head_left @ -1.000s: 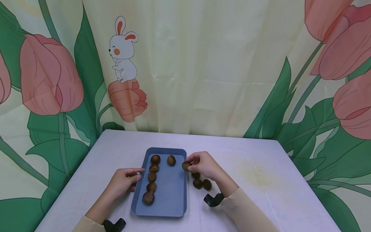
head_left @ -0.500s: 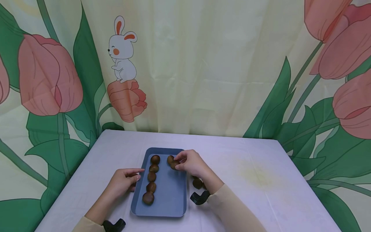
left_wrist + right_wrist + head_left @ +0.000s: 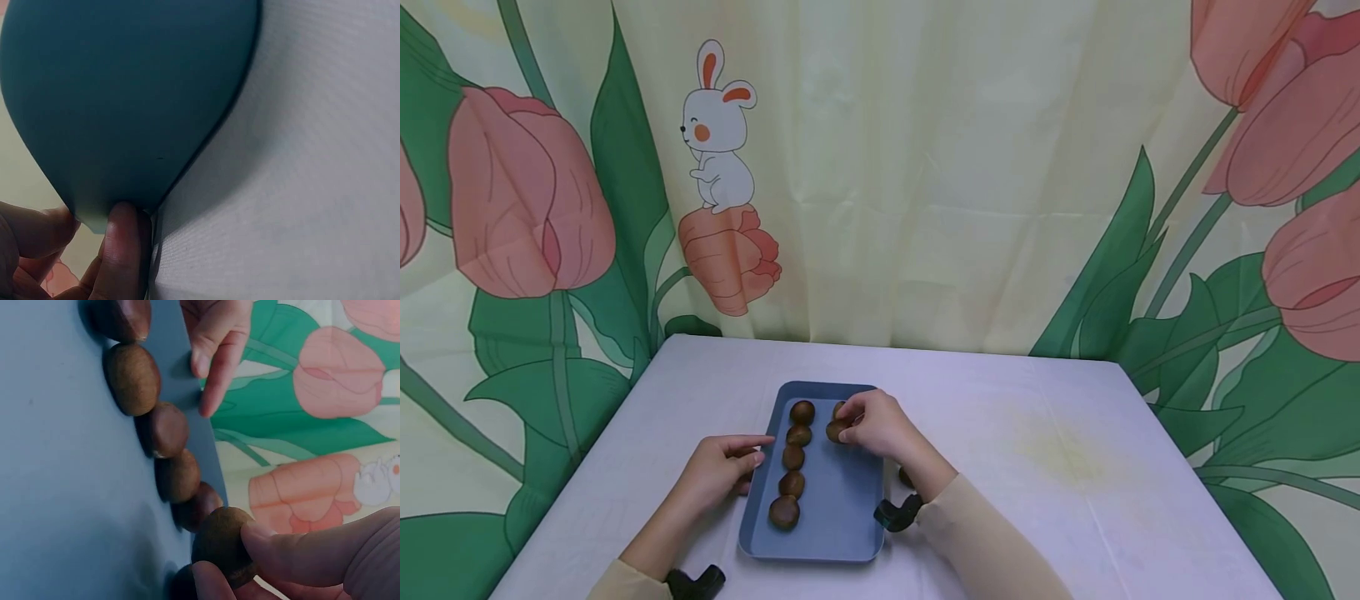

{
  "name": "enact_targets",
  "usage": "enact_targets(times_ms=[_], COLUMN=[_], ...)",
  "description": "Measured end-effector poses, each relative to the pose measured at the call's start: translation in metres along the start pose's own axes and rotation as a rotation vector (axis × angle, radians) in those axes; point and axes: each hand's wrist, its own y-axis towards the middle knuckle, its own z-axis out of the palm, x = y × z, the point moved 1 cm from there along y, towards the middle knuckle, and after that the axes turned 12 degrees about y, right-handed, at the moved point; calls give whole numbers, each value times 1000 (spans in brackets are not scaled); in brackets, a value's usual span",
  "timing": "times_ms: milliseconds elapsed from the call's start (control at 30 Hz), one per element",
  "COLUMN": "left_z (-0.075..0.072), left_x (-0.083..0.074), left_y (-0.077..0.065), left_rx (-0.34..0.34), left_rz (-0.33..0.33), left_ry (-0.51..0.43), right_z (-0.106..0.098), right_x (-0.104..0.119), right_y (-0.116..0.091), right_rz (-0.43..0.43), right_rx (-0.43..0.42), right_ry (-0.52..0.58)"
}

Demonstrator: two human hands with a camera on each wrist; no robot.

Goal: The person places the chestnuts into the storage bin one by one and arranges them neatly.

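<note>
A blue-grey tray (image 3: 835, 508) lies on the table with a column of several brown chestnuts (image 3: 792, 457) along its left side. My right hand (image 3: 883, 429) pinches one chestnut (image 3: 836, 431) between thumb and fingers, over the tray's upper right part. Just behind it, partly covered by the fingers, sits another chestnut (image 3: 838, 409). In the right wrist view the pinched chestnut (image 3: 223, 544) shows close up, with the column beyond it. My left hand (image 3: 718, 473) holds the tray's left rim; in the left wrist view its fingers (image 3: 122, 244) lie against the tray wall (image 3: 137, 112).
To the right of the tray a loose chestnut (image 3: 906, 477) peeks out under my right wrist, which hides others. A white cloth (image 3: 1037, 500) covers the table. Behind it hangs a curtain (image 3: 925, 167) printed with tulips and a rabbit.
My right hand has carried its chestnut leftward from beside the tray to inside it, by the lone chestnut at the upper right. My left hand stays at the rim.
</note>
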Motion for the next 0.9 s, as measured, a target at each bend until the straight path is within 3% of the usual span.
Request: enact_targets(times_ms=[533,900], left_z=[0,0], left_x=[0,-2], left_y=[1,0], left_rx=[-1,-2], left_rz=[4,2], left_ry=[-3,-3], right_z=[7,7], right_x=[-2,-3], right_y=[1,3], right_rz=[42,6], right_rx=[-3,-20], right_ry=[-12,-170])
